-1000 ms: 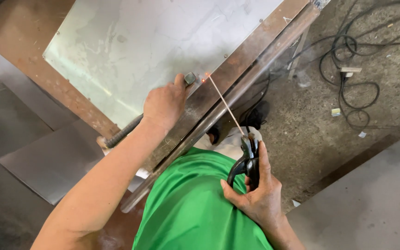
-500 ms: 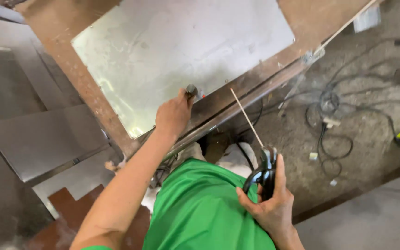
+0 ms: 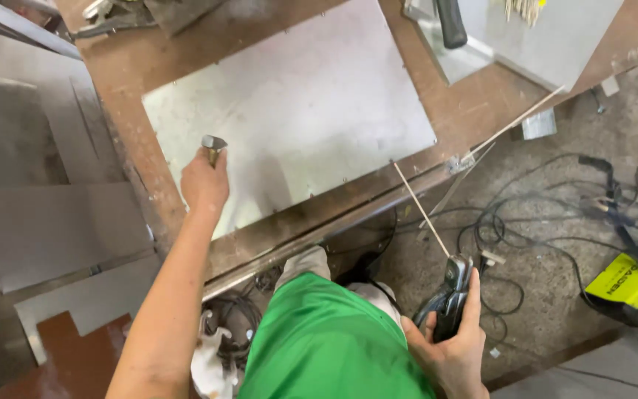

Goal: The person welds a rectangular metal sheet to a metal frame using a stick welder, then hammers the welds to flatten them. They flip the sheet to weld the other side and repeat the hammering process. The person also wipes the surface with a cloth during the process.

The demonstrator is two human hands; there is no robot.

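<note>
Metal workshop, as I see it from the head camera.
I see a rusty brown steel frame (image 3: 474, 111) around a grey sheet-metal panel (image 3: 297, 111), tangled black cables (image 3: 548, 222) on gritty concrete floor (image 3: 555, 288).

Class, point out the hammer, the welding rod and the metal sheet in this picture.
hammer (image 3: 213, 142), head view, on its metal head above the left fist.
welding rod (image 3: 422, 211), head view, mid-length of the thin stick.
metal sheet (image 3: 311, 96), head view, bare centre of the plate.
</note>
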